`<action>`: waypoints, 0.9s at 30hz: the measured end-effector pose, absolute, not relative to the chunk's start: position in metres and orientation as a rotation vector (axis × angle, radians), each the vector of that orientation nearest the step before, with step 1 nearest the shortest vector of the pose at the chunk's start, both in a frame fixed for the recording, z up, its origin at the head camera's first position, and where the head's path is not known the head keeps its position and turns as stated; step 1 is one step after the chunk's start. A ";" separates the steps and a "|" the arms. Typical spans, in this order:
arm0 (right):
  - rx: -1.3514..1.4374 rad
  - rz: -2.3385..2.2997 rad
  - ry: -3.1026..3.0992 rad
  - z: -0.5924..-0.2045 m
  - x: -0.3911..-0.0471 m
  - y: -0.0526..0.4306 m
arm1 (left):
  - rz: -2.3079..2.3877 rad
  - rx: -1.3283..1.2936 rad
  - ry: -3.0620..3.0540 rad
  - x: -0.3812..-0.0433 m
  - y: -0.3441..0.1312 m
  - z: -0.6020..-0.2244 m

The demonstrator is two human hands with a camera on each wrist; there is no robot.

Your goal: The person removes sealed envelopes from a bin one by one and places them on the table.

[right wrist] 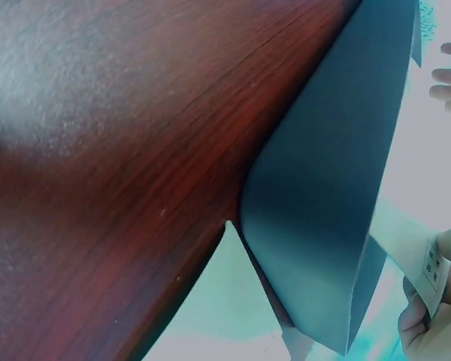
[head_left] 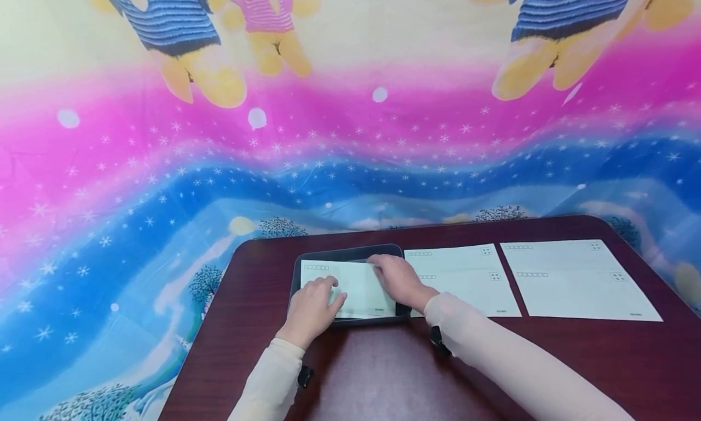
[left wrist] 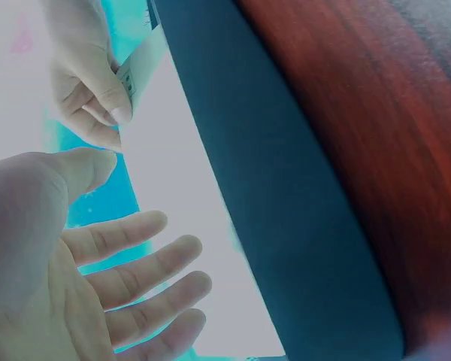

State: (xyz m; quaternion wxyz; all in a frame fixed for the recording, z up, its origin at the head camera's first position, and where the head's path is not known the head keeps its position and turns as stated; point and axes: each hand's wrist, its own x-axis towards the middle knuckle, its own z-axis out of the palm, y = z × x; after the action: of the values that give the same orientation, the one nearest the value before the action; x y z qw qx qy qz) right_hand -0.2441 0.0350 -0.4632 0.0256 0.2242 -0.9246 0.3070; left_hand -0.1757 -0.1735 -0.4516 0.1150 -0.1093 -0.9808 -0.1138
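A pale envelope (head_left: 356,287) with a row of postcode boxes lies across a dark tray (head_left: 350,322). At its upper right corner, my right hand (head_left: 402,281) pinches the paper between thumb and fingers. The right wrist view shows that stamp-marked corner (right wrist: 428,259) held by the right hand (right wrist: 440,312). My left hand (head_left: 312,308) is over the envelope's left part, fingers spread. In the left wrist view those fingers (left wrist: 146,282) are nearly straight and hold nothing; whether they touch the paper I cannot tell. What lies beneath the envelope is mostly hidden.
Right of the tray, more envelopes lie overlapped in two groups, a nearer one (head_left: 460,296) and one farther right (head_left: 580,287). They rest on a dark red wooden table (head_left: 372,372). Behind the table's back edge hangs a printed cloth (head_left: 350,123).
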 end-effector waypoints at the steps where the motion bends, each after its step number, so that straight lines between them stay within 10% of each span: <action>1: 0.680 0.961 -2.860 -0.462 -0.244 0.035 | -0.334 -0.319 -2.870 -0.176 -0.174 -0.451; 27: 0.599 1.045 -2.851 -0.444 -0.248 0.049 | -0.412 -0.328 -2.836 -0.175 -0.170 -0.437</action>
State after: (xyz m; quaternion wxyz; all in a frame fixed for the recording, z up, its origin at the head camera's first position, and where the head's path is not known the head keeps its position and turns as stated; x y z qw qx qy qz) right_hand -0.2476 0.0488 -0.4437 0.0231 0.1934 -0.9209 0.3376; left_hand -0.1746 -0.1696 -0.4373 0.1283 -0.1129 -0.9750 -0.1418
